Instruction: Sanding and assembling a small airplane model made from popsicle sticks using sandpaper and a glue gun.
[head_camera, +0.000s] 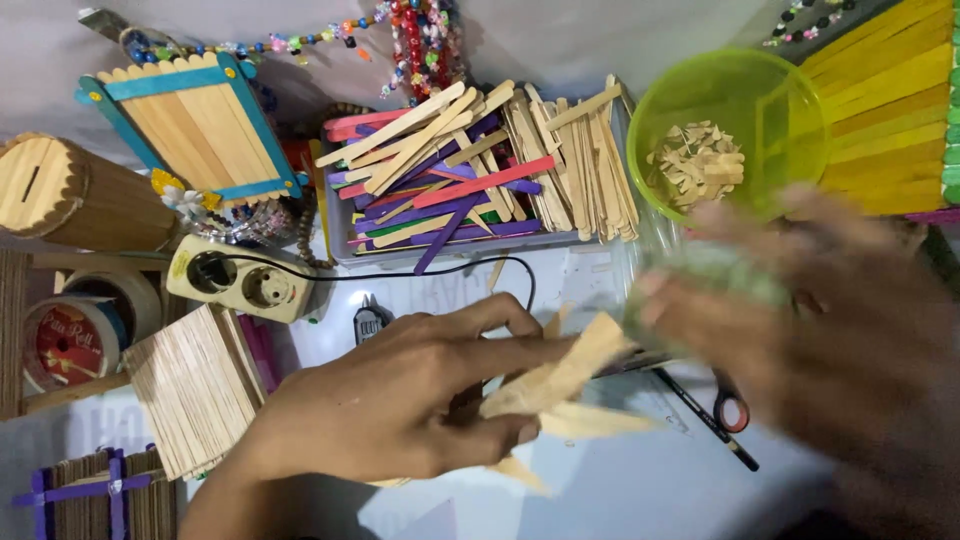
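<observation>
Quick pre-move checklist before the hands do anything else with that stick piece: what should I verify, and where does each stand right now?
1. Left hand has a grip on the pale stick piece: ok, fingers pinch it.
2. Right hand sharp enough to judge: not ok, motion-blurred.
3. What the right hand holds: cannot tell; only a greenish blur shows.
4. Scissors and pencil apart from both hands: cannot tell, the right hand partly overlaps them.
5. Tray of coloured sticks in view and stocked: ok.
6. Green bowl upright with stick offcuts inside: ok.
</observation>
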